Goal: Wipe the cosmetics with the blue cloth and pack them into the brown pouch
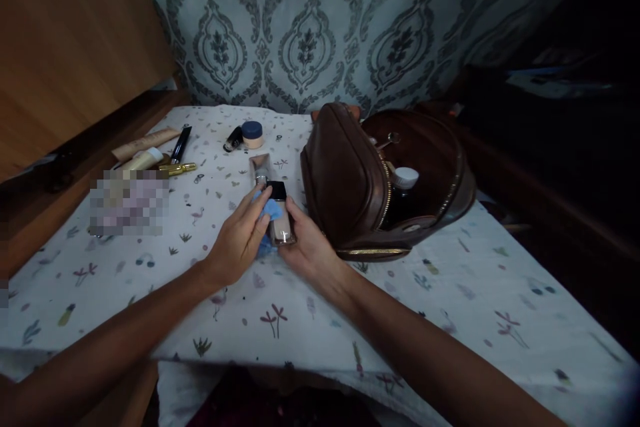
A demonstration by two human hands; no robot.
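A foundation bottle [281, 223] with a square black cap [277, 191] is gripped from the right and below by my right hand [307, 239]. My left hand [239, 235] presses a crumpled blue cloth [271, 209] against the bottle's left side, and more blue shows under the fingers. Just beyond the cap lies a beige tube [260, 167] with a silvery end, on the patterned white cloth cover [280, 320]. To the right of my hands rests a brown leather bag [345, 173], unzipped, with a white-lidded container [405, 177] inside its opening.
At the back stand a blue-lidded jar [253, 135] and a small black item [233, 139]. On the left lie a long beige tube [145, 144], a black tube [181, 144], a gold tube [179, 169] and a blurred patch. A wooden cabinet [75, 47] borders the left side.
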